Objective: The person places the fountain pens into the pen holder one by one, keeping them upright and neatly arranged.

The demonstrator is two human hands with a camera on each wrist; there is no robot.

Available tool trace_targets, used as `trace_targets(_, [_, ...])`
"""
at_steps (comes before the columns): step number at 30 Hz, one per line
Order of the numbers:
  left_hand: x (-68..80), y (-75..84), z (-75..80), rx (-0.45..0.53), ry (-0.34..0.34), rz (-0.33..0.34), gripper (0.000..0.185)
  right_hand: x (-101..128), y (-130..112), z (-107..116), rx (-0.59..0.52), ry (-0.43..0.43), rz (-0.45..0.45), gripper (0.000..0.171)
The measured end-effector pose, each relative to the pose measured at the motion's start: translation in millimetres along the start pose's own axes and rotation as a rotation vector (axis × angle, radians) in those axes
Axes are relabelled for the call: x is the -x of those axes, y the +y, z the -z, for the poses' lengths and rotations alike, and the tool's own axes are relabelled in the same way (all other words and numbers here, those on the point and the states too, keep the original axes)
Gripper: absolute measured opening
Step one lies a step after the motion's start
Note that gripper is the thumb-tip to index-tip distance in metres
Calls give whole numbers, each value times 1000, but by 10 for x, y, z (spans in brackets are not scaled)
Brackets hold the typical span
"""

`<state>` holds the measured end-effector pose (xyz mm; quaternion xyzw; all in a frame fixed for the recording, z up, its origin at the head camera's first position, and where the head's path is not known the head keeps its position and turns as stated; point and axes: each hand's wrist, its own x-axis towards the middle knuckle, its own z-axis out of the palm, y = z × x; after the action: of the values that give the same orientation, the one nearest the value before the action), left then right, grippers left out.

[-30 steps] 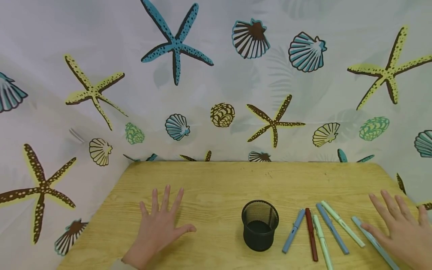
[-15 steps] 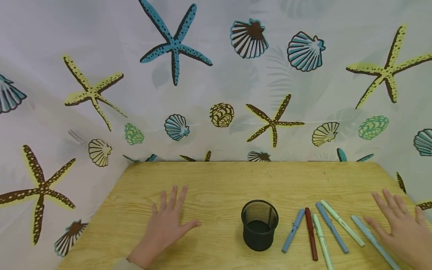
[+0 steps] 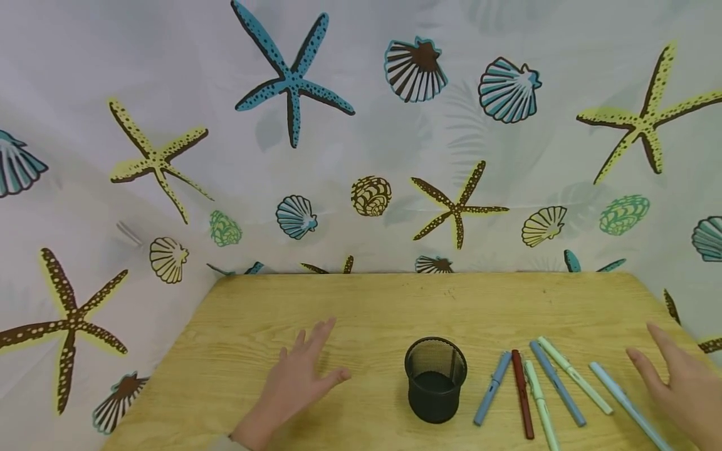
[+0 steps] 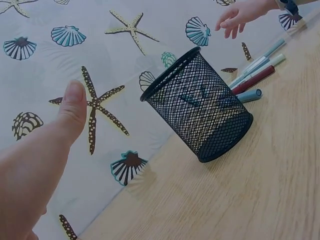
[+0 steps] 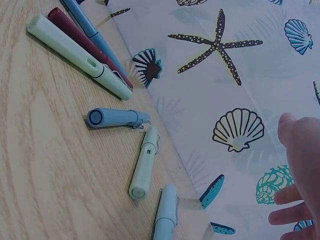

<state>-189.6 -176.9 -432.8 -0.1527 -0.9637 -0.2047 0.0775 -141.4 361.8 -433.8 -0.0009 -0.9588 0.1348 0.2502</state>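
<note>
A black mesh pen cup (image 3: 435, 379) stands upright and empty on the wooden table (image 3: 395, 300). My left hand (image 3: 307, 369) hovers just left of it with straight fingers and holds nothing. In the left wrist view its thumb (image 4: 71, 112) points toward the cup (image 4: 200, 107). Several pens lie to the right of the cup: a blue one (image 3: 492, 387), a red one (image 3: 521, 401), pale green ones (image 3: 574, 383) and a light blue one (image 3: 626, 404). My right hand (image 3: 671, 376) is open just right of the light blue pen, apart from it. The right wrist view shows the pens (image 5: 117, 117) side by side.
A cloth printed with starfish and shells (image 3: 361, 156) hangs behind the table and round both sides. The table's right edge (image 3: 677, 313) lies close to my right hand. Bare wood (image 3: 366, 300) stretches behind the cup.
My left hand has slid right toward the cup, its fingers drawn closer together. My right hand has moved right, away from the light blue pen.
</note>
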Motion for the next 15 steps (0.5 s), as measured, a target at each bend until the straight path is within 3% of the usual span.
trace_targets(8, [-31, 208, -89, 127, 57, 45, 87, -35, -16, -16, 21, -162, -117, 65])
trace_targets(13, [-77, 314, -157, 198, 94, -12, 83, -59, -22, -41, 26, -282, -150, 65])
trace_targets(15, [-92, 345, -182, 240, 100, -37, 80, -51, -28, -63, 17, -292, -145, 61])
